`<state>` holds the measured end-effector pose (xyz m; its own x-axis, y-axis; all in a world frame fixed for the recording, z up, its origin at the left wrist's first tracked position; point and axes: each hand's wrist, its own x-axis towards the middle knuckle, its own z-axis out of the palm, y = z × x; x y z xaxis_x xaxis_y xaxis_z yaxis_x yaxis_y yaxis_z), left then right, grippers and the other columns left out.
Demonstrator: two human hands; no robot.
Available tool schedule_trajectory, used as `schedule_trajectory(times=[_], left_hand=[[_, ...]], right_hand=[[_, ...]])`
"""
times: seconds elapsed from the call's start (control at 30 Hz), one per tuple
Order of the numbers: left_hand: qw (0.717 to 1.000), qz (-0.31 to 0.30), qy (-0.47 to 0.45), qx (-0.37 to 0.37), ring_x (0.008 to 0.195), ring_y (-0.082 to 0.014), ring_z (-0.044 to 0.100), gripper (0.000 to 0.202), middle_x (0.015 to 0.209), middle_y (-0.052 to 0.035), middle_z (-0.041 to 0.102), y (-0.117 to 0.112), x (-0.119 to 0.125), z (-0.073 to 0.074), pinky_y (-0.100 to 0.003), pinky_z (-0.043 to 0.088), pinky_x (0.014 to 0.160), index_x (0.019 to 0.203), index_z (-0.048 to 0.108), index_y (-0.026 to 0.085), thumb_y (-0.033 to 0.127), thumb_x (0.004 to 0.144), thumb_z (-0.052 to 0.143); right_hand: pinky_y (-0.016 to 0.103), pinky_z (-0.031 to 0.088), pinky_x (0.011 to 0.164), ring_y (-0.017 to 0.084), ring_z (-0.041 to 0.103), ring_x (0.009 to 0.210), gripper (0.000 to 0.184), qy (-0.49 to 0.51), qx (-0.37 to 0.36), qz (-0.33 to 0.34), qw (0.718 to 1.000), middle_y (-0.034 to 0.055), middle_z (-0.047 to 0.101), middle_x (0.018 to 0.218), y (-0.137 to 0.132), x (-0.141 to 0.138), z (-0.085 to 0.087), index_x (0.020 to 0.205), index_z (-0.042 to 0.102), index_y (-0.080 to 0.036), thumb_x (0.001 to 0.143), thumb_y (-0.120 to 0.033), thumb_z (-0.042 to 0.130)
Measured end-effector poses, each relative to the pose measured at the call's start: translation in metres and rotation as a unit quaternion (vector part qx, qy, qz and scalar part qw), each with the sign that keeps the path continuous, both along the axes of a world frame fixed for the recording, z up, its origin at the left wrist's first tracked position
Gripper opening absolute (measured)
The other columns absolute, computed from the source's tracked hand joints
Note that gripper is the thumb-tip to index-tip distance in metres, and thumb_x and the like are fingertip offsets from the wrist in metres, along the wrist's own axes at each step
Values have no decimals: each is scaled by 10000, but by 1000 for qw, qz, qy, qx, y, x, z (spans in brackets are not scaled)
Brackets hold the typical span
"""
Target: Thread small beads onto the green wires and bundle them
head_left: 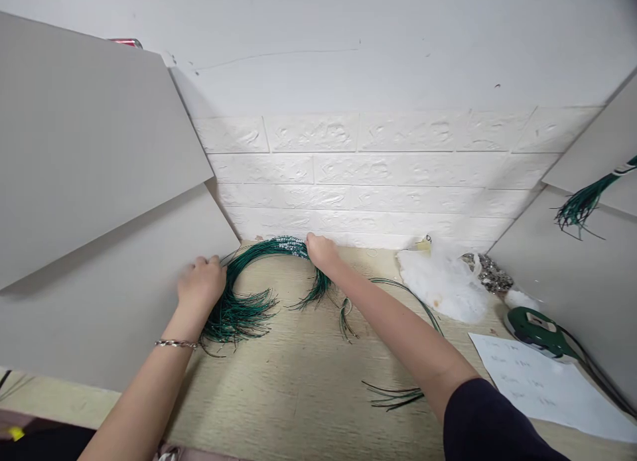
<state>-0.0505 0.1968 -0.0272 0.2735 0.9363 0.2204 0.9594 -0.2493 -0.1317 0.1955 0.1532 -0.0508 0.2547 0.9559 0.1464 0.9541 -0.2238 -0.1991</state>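
Note:
A thick bundle of thin dark green wires (249,253) lies in an arch on the table, with frayed loose ends at both sides and small pale pieces along its upper right part. My right hand (323,252) is closed round that right end, its short tail of wires hanging below. At the bundle's left side, my left hand (202,282) has its fingers bent against it, beside the grey panel; its thumb is hidden. A smaller tied bunch of green wires (347,320) rests just right of the bundle, running partly under my right forearm.
Grey panels (119,302) stand at the left and right, a white brick-patterned wall (358,169) behind. On the right lie a white plastic bag (442,288), small metal pieces (490,272), a green device with a cable (540,331) and a paper sheet (542,388). A green wire tassel (587,202) hangs upper right.

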Motion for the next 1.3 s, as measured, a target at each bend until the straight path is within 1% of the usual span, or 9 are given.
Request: schedule_trajectory(times=[0.1, 0.2, 0.3, 0.4, 0.5, 0.77, 1.03, 1.2, 1.3], left_hand=[[992, -115, -24, 39, 935, -303, 562, 420, 1038, -170, 583, -4, 38, 11, -371, 444, 710, 1151, 511, 163, 338, 864, 259], [976, -210, -41, 26, 892, -245, 592, 421, 1014, -124, 623, 1, 82, 10, -317, 432, 717, 1238, 434, 216, 361, 883, 260], [964, -264, -21, 13, 864, -239, 602, 415, 963, -109, 646, 8, 116, 2, -302, 422, 706, 1233, 447, 232, 390, 876, 307], [955, -297, -20, 18, 855, -229, 599, 377, 948, -90, 647, 13, 131, -5, -285, 415, 678, 1131, 533, 232, 369, 887, 280], [952, -305, -17, 17, 856, -213, 593, 384, 938, -91, 641, 16, 134, -7, -268, 406, 668, 1018, 589, 204, 350, 893, 256], [957, -291, 13, 14, 838, -213, 587, 357, 909, -98, 641, 20, 126, -11, -264, 390, 664, 946, 606, 186, 332, 881, 286], [958, -286, -8, -6, 847, -222, 585, 354, 931, -113, 643, 25, 122, -20, -292, 407, 704, 983, 605, 205, 339, 878, 294], [960, -280, 2, -1, 847, -234, 590, 365, 923, -126, 645, 24, 124, -21, -300, 416, 698, 975, 603, 187, 351, 880, 291], [957, -288, -21, -4, 840, -244, 594, 369, 919, -121, 650, 23, 125, -23, -308, 422, 685, 997, 603, 190, 356, 876, 296]], right_hand=[[325, 435, 721, 236, 598, 885, 314, 4, 9, -10, 1000, 150, 616, 962, -1, -2, -1, 1086, 454, -136, 909, -248, 220], [335, 441, 682, 250, 608, 836, 322, 16, 35, -15, 999, 148, 624, 916, -1, -5, -1, 1073, 448, -130, 905, -256, 203], [329, 439, 666, 250, 610, 819, 302, 25, 45, -2, 999, 140, 627, 895, 0, -7, 1, 1068, 438, -129, 899, -246, 217], [308, 431, 677, 231, 605, 834, 288, 38, 41, -1, 998, 134, 623, 907, 1, -7, 3, 1082, 420, -127, 897, -216, 217], [291, 424, 678, 226, 600, 847, 293, 41, 41, -4, 998, 138, 618, 921, 0, -6, 7, 1071, 433, -126, 899, -213, 212], [279, 426, 722, 217, 588, 900, 308, 25, -2, 5, 1000, 156, 607, 992, -9, -2, 16, 1051, 518, -114, 865, -208, 291], [275, 442, 703, 228, 598, 890, 279, 11, -34, 13, 999, 139, 633, 964, -17, 1, 16, 950, 619, -118, 777, -181, 408], [267, 439, 691, 224, 602, 885, 282, 12, -39, 5, 999, 137, 633, 981, -18, 7, 12, 976, 619, -122, 773, -248, 468], [269, 439, 688, 224, 600, 883, 317, 14, -42, 5, 999, 124, 634, 983, -19, 11, 12, 972, 620, -143, 767, -358, 509]])
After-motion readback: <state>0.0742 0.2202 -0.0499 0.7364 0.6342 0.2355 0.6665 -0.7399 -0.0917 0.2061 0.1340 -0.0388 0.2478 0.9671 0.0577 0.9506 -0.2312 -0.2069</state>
